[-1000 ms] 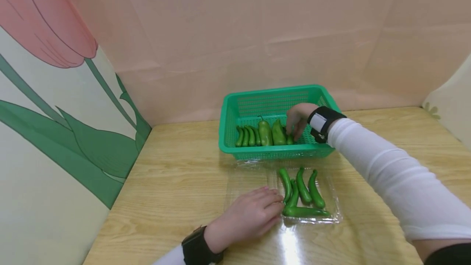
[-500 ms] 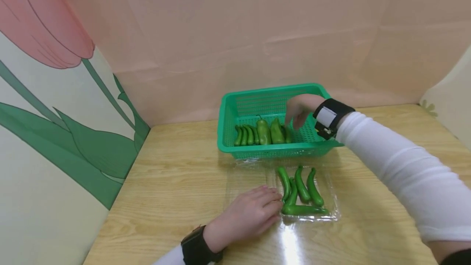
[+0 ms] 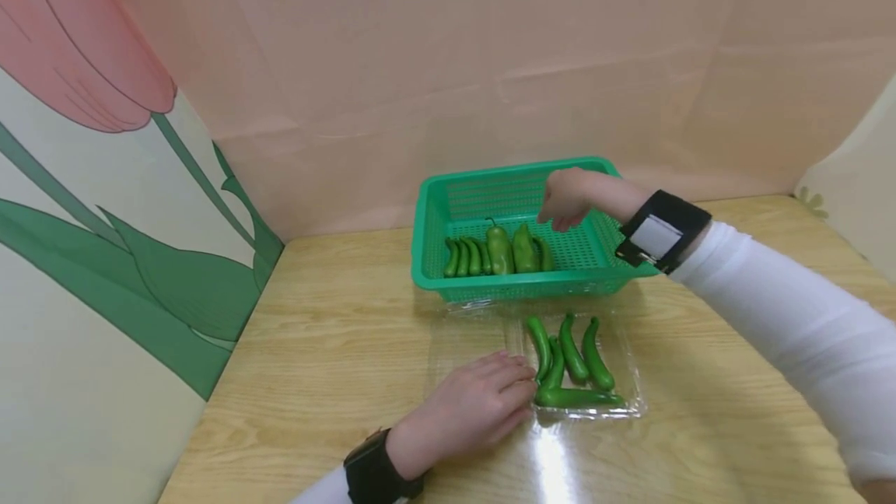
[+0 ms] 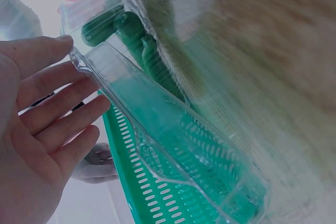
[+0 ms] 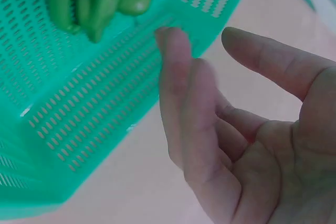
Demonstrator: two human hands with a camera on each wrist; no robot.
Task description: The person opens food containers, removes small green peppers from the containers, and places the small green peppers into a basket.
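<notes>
My left hand (image 3: pixel 470 407) lies at the near edge of a clear plastic clamshell box (image 3: pixel 632 368). In the left wrist view, its thumb and forefinger pinch the rim of the plastic box (image 4: pixel 107 80), and the other fingers extend loosely. Several long green peppers (image 3: pixel 597 356) lie in the box's right half, one crosswise in front. My right hand (image 3: pixel 567 199) hovers over the right side of a green basket (image 3: pixel 451 286), holding nothing. Its thumb stands apart from its bent fingers in the right wrist view. More green peppers (image 3: pixel 500 250), slim and broad, line the basket's front left.
The basket stands behind the box, near the pink backdrop (image 3: pixel 364 84) at the table's (image 3: pixel 322 348) far edge. The box's lid half (image 3: pixel 462 337) lies flat to the left. A wall panel with a printed tulip (image 3: pixel 91 37) borders the left side.
My right hand has risen from the peppers at the basket's front and withdrawn up and back, exposing a slim pepper there. The left hand and the box's peppers stay as they were.
</notes>
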